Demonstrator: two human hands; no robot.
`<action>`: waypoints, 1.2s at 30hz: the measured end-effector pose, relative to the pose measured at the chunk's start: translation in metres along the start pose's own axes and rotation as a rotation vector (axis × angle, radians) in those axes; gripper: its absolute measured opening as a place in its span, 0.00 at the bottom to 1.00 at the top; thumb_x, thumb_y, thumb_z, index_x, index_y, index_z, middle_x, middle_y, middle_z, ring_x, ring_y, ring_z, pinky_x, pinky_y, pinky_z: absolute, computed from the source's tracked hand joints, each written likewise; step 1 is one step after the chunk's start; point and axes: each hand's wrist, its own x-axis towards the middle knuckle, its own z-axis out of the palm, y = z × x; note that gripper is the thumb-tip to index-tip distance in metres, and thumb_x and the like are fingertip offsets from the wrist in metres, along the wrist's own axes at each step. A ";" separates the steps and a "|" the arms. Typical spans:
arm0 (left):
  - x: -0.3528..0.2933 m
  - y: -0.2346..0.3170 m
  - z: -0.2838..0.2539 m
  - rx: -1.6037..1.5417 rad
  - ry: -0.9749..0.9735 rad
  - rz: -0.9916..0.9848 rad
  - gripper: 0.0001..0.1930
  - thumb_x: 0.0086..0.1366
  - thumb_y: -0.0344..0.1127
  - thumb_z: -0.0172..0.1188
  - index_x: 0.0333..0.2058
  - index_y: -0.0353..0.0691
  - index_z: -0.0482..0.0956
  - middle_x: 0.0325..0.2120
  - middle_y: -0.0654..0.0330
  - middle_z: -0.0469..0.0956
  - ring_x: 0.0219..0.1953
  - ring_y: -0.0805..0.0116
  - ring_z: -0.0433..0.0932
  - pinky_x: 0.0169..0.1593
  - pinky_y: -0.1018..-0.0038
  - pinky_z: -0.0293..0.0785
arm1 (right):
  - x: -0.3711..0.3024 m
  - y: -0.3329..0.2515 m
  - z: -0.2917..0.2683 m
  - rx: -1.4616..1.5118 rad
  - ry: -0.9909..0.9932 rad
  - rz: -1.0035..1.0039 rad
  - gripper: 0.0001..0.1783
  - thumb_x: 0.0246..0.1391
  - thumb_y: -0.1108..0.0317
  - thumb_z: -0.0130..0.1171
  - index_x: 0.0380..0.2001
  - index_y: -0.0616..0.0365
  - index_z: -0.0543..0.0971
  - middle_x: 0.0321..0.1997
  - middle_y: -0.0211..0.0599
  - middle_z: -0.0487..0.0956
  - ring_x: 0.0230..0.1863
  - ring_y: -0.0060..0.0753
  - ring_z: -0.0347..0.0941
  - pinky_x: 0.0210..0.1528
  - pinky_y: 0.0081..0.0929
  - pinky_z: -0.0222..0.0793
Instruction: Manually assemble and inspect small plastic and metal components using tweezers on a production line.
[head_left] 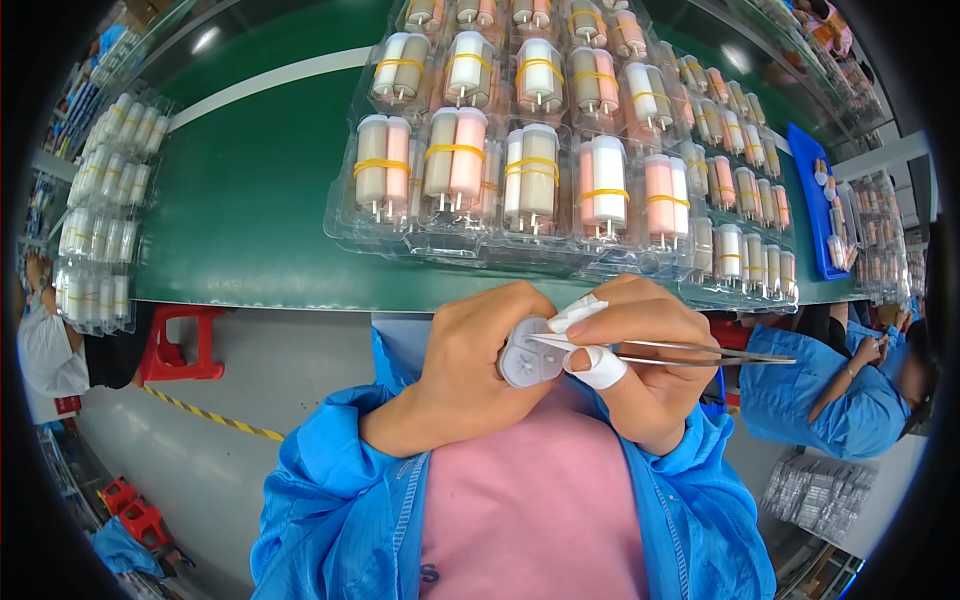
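Observation:
In front of my chest my left hand (465, 355) is wrapped round a pale grey cylinder bundle (528, 366), its end turned up toward me. Small recesses or pins show on that end; the rest of the bundle lies hidden in the fingers. My right hand (655, 335), with white tape round the thumb and a finger, pinches a pair of metal tweezers (700, 352). The tweezers lie nearly level, their tips touching or just over the upper part of the bundle's end. Both hands are just off the near edge of the green table (240, 230).
Clear plastic trays (440, 240) hold several banded bundles of white, grey and pink cylinders. Further right is a blue tray (815, 200); more filled trays (105, 220) stand at left. A red stool (185, 345) stands left, and a co-worker in blue (820, 385) sits at right.

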 end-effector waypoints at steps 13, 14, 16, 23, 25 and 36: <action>-0.001 0.001 0.000 0.003 -0.012 -0.030 0.11 0.44 0.24 0.67 0.25 0.35 0.72 0.19 0.55 0.73 0.19 0.60 0.74 0.22 0.71 0.66 | -0.001 0.001 -0.001 0.005 0.007 0.009 0.07 0.39 0.79 0.64 0.27 0.63 0.80 0.26 0.40 0.80 0.26 0.33 0.78 0.28 0.23 0.73; -0.001 0.000 0.000 0.004 -0.011 -0.026 0.11 0.44 0.24 0.67 0.25 0.35 0.72 0.19 0.55 0.73 0.19 0.60 0.74 0.22 0.72 0.66 | -0.001 0.001 -0.001 0.004 0.011 0.011 0.07 0.40 0.79 0.64 0.27 0.63 0.80 0.26 0.41 0.80 0.26 0.33 0.78 0.28 0.23 0.73; -0.001 0.001 0.000 0.005 -0.010 -0.026 0.11 0.45 0.24 0.67 0.25 0.35 0.72 0.19 0.55 0.73 0.19 0.60 0.74 0.22 0.72 0.66 | -0.001 0.001 0.000 0.004 0.017 0.011 0.07 0.40 0.79 0.64 0.27 0.63 0.80 0.26 0.41 0.80 0.26 0.33 0.78 0.27 0.23 0.73; -0.001 0.001 0.000 0.001 -0.016 -0.039 0.11 0.45 0.24 0.67 0.26 0.35 0.72 0.19 0.55 0.73 0.19 0.61 0.74 0.22 0.72 0.67 | -0.001 0.000 -0.001 -0.003 0.013 0.011 0.07 0.40 0.79 0.64 0.27 0.63 0.80 0.27 0.41 0.80 0.27 0.33 0.78 0.28 0.23 0.73; -0.001 0.002 -0.001 0.006 -0.023 -0.041 0.11 0.45 0.24 0.66 0.26 0.35 0.72 0.19 0.55 0.73 0.19 0.61 0.74 0.22 0.72 0.67 | -0.001 0.000 -0.001 -0.003 0.016 0.012 0.07 0.40 0.79 0.65 0.27 0.63 0.80 0.27 0.41 0.81 0.27 0.33 0.78 0.28 0.23 0.73; -0.001 0.002 -0.001 0.005 -0.021 -0.027 0.11 0.45 0.24 0.66 0.26 0.35 0.72 0.19 0.55 0.72 0.20 0.59 0.74 0.22 0.71 0.67 | -0.002 0.000 -0.001 0.001 0.028 0.021 0.08 0.39 0.78 0.66 0.27 0.62 0.81 0.27 0.40 0.81 0.27 0.32 0.78 0.28 0.22 0.73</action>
